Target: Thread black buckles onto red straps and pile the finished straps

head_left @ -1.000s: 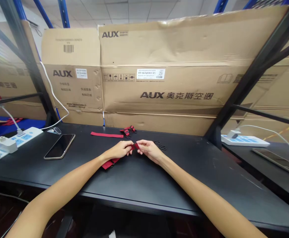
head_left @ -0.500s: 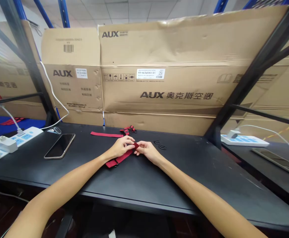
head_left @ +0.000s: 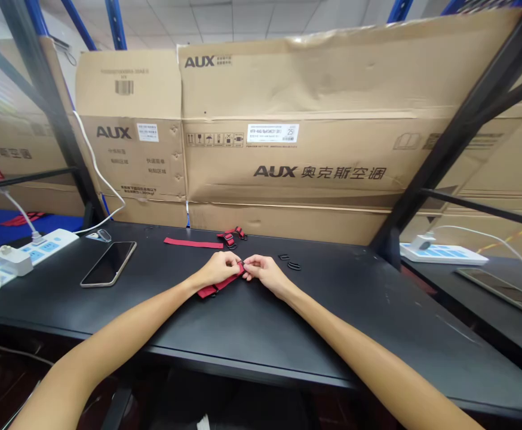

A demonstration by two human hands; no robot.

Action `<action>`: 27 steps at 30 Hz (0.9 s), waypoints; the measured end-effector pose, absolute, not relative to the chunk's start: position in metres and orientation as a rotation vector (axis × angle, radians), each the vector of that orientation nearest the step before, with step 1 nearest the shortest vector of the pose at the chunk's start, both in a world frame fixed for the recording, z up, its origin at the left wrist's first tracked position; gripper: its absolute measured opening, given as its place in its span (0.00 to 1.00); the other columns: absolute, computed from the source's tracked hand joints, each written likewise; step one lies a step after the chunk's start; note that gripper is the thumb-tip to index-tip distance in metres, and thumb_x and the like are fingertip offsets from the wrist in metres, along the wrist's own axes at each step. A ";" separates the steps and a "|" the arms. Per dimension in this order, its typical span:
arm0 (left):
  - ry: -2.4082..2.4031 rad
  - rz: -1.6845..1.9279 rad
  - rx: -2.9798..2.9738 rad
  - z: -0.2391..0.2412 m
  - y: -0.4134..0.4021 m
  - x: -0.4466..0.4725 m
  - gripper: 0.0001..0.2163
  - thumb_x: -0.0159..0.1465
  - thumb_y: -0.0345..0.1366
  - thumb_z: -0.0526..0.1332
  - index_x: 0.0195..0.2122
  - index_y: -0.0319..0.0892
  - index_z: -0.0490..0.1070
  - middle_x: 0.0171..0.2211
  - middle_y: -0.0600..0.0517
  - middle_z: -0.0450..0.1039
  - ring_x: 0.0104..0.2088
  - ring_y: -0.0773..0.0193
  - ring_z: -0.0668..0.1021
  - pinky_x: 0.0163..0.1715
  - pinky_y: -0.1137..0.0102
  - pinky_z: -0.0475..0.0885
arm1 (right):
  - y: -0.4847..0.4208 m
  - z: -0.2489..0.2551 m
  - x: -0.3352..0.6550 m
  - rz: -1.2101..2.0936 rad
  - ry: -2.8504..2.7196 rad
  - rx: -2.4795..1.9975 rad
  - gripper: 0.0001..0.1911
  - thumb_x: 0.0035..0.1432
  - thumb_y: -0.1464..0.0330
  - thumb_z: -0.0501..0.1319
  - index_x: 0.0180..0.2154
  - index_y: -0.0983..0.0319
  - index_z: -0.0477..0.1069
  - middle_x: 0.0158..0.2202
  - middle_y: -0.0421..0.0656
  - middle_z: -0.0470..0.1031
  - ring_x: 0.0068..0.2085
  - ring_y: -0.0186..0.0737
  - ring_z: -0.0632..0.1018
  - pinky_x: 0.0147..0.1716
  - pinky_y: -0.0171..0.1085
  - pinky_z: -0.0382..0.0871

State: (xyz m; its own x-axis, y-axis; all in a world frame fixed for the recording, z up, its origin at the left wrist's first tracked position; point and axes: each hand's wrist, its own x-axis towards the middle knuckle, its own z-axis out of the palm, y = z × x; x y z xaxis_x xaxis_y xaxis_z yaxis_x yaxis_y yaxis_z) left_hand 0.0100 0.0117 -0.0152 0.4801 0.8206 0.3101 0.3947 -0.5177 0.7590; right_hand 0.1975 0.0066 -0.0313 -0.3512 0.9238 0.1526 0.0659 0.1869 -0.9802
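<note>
A red fabric strap (head_left: 211, 288) lies on the black table (head_left: 261, 322), its far end lifted between my two hands. My left hand (head_left: 217, 269) pinches the strap's end from the left. My right hand (head_left: 261, 270) pinches it from the right, fingertips meeting the left ones; a small dark ring seems to sit between them. A second flat red strap (head_left: 192, 243) and a finished red strap with black buckles (head_left: 232, 235) lie just behind my hands. Two loose black rings (head_left: 289, 261) rest to the right of my right hand.
A phone (head_left: 108, 263) lies face up at the left. White power strips sit at the far left (head_left: 28, 253) and on the neighbouring table at the right (head_left: 442, 254). Large AUX cardboard boxes (head_left: 297, 155) wall off the back. Black rack posts (head_left: 462, 119) stand at both sides.
My hands have drawn closer together over the strap's end and shifted slightly away from me. The strap's trailing part has slid a little to the right and shortened.
</note>
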 end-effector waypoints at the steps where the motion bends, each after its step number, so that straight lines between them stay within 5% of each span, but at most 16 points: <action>1: 1.001 0.900 2.112 -0.016 0.012 0.010 0.07 0.53 0.33 0.58 0.19 0.37 0.70 0.39 0.50 0.75 0.34 0.66 0.76 0.37 0.74 0.69 | 0.006 -0.031 0.197 1.272 -1.617 -0.959 0.16 0.46 0.60 0.67 0.33 0.64 0.70 0.24 0.42 0.76 0.25 0.35 0.75 0.30 0.36 0.70; 20: 0.916 0.974 2.012 -0.018 0.009 0.010 0.07 0.56 0.34 0.59 0.30 0.36 0.74 0.33 0.49 0.76 0.32 0.65 0.76 0.36 0.72 0.71 | 0.007 -0.030 0.199 1.333 -1.680 -0.930 0.18 0.45 0.59 0.68 0.33 0.64 0.70 0.25 0.41 0.75 0.28 0.37 0.75 0.29 0.37 0.69; 27: 0.782 0.985 1.946 -0.018 0.007 0.012 0.11 0.59 0.41 0.60 0.36 0.37 0.69 0.33 0.48 0.75 0.34 0.64 0.78 0.37 0.70 0.71 | 0.008 -0.027 0.206 1.387 -1.704 -0.869 0.17 0.51 0.55 0.62 0.32 0.64 0.71 0.25 0.42 0.74 0.25 0.33 0.72 0.27 0.33 0.64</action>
State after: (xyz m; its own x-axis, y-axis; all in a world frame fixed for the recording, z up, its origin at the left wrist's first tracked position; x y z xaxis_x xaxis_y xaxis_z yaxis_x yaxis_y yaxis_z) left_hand 0.0115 0.0069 -0.0181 0.5052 0.7880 0.3518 0.1632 -0.4876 0.8577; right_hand 0.2055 0.0078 -0.0266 -0.4799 0.8665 0.1375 0.0413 0.1788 -0.9830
